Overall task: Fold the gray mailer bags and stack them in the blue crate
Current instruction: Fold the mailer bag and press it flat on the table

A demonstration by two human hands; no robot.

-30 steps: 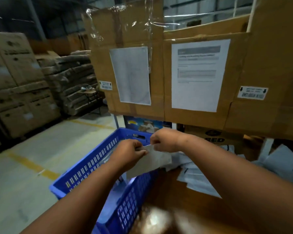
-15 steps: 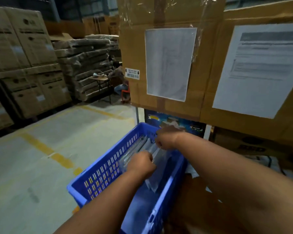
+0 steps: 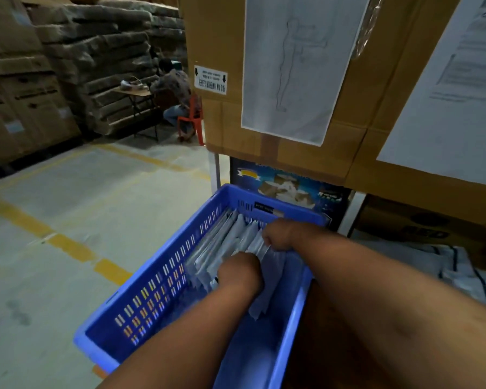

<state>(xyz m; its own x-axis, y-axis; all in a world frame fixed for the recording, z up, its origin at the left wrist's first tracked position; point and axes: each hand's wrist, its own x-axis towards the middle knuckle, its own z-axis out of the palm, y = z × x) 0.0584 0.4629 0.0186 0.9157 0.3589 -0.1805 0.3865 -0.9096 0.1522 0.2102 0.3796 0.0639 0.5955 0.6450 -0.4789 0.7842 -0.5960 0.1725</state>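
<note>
A seated person (image 3: 173,91) at a small table (image 3: 134,92) beside stacked cartons (image 3: 20,88).

folded mailer bag (image 3: 260,287) | lowered into crate (image 3: 163,279) | hands followed

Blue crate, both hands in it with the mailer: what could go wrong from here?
1. The folded mailers stand on edge in a leaning row inside the blue crate; they may flop over once the left hand lets go.
2. The right hand pinches only a top edge, so that fold might spring open on release.
</note>
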